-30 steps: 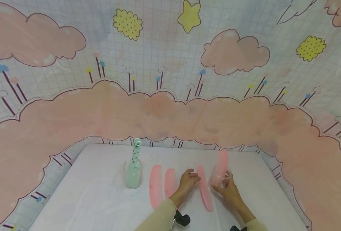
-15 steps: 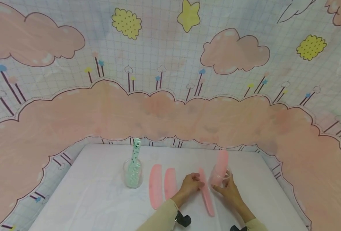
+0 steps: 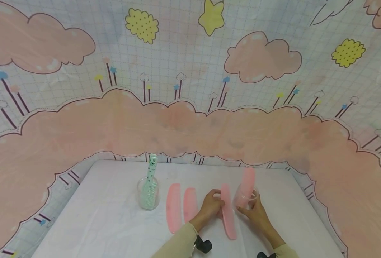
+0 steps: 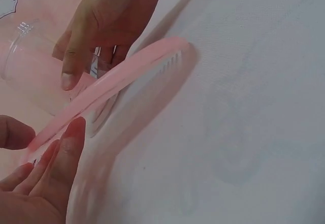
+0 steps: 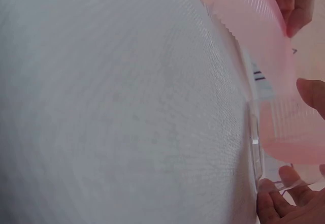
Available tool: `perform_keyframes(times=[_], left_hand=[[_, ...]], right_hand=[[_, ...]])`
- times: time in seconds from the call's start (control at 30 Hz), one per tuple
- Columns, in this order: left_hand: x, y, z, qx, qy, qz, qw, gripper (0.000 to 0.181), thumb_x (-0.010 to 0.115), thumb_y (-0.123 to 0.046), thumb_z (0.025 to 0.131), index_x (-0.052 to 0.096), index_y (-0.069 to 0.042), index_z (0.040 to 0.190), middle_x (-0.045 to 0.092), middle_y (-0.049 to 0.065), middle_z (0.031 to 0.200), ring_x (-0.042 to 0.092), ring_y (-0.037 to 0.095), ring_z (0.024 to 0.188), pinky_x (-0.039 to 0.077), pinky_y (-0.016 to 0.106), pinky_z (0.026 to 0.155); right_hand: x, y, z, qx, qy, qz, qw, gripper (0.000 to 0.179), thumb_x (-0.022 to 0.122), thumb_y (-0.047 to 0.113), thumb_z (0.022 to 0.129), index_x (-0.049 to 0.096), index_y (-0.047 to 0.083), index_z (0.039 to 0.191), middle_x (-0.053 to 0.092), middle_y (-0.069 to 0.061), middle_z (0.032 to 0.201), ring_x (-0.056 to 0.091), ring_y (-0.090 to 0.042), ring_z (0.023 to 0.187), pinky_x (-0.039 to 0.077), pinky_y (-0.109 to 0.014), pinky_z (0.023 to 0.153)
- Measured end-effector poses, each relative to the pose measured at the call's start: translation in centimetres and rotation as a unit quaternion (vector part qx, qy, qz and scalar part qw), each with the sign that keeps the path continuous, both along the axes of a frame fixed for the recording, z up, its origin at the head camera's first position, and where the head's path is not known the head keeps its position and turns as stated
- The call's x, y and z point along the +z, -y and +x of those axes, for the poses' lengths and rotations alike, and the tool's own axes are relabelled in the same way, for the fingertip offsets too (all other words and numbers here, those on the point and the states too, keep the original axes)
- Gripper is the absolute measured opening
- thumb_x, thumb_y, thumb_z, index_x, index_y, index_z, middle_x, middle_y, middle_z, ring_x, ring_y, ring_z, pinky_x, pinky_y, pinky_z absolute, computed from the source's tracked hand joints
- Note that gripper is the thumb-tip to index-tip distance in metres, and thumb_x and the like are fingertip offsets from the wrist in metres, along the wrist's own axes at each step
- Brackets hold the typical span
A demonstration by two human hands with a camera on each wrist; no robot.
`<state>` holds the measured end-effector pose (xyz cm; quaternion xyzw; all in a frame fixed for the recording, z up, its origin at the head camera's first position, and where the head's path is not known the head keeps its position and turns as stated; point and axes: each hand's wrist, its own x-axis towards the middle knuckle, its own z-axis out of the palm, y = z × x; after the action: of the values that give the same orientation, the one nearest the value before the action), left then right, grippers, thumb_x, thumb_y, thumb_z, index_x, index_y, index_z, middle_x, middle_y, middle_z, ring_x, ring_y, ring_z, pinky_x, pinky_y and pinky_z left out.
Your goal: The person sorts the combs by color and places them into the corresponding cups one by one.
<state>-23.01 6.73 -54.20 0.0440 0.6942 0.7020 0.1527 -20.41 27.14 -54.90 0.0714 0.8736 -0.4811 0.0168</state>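
My left hand (image 3: 211,205) pinches a pink comb (image 3: 227,213) between thumb and fingers near its far end. In the left wrist view this comb (image 4: 117,79) stands tilted on edge, its teeth toward the white cloth and its far tip near or on it. My right hand (image 3: 256,214) holds a clear plastic cup (image 3: 239,200), fingers and thumb around its side. Inside the cup another pink comb (image 3: 249,181) stands upright, its upper part above the rim. In the right wrist view, the cup (image 5: 255,148) is beside the held comb (image 5: 251,21).
Left of my left hand, two pink combs (image 3: 174,209) lie side by side, one partly behind my forearm. Farther left stands a clear cup (image 3: 139,193) with a mint-green handled comb (image 3: 150,190) in it. A patterned cloth (image 3: 190,132) rises behind the white table (image 3: 97,215).
The comb in my left hand first slid slightly toward me, edge up, then turned to show more of its face and came back a little. My right hand and the cup stay put.
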Motion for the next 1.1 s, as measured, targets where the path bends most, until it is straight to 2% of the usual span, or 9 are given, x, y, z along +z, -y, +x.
perform_keyframes(times=[0.3,0.6,0.77,0.93,1.1], left_hand=[[0.6,0.5,-0.3,0.013,-0.004,0.024,0.9996,0.053,0.059,0.0,0.082,0.048,-0.004,0.133,0.067,0.015,0.099,0.062,0.015,0.063,0.059,0.035,0.052],[1.8,1.6,-0.6,0.028,-0.017,0.022,0.9992,0.052,0.061,-0.006,0.086,0.047,-0.006,0.136,0.063,0.02,0.115,0.065,0.018,0.082,0.061,0.036,0.058],[2.4,2.4,-0.7,0.042,-0.024,0.025,0.9985,0.054,0.061,-0.006,0.087,0.046,-0.006,0.139,0.062,0.021,0.117,0.065,0.02,0.083,0.061,0.036,0.058],[2.4,2.8,-1.1,0.052,-0.029,0.024,0.998,0.052,0.061,-0.005,0.088,0.046,-0.006,0.138,0.063,0.019,0.113,0.064,0.019,0.084,0.06,0.036,0.057],[2.3,3.1,-1.4,0.058,-0.031,0.02,0.9976,0.052,0.06,-0.007,0.09,0.045,-0.006,0.139,0.063,0.019,0.113,0.065,0.021,0.086,0.06,0.036,0.057]], right_hand=[[0.1,0.1,0.2,-0.002,0.012,0.01,0.9999,0.105,0.079,0.037,0.081,0.009,0.006,0.153,0.029,-0.031,0.155,0.022,-0.047,0.146,0.027,-0.059,0.116],[0.0,0.0,-0.1,-0.009,0.014,0.019,0.9997,0.107,0.081,0.039,0.079,0.01,0.006,0.152,0.033,-0.032,0.152,0.027,-0.048,0.144,0.029,-0.06,0.115],[0.1,0.0,-0.2,-0.009,0.017,0.019,0.9996,0.106,0.081,0.04,0.079,0.012,0.007,0.152,0.035,-0.031,0.152,0.028,-0.048,0.143,0.029,-0.059,0.115],[0.3,0.0,-0.1,-0.008,0.013,-0.004,0.9999,0.104,0.081,0.037,0.079,0.014,0.008,0.152,0.033,-0.027,0.154,0.025,-0.046,0.146,0.026,-0.057,0.118],[0.5,-0.1,0.1,-0.008,0.012,-0.011,0.9998,0.101,0.078,0.041,0.082,0.014,0.007,0.153,0.033,-0.027,0.154,0.025,-0.046,0.146,0.026,-0.056,0.118]])
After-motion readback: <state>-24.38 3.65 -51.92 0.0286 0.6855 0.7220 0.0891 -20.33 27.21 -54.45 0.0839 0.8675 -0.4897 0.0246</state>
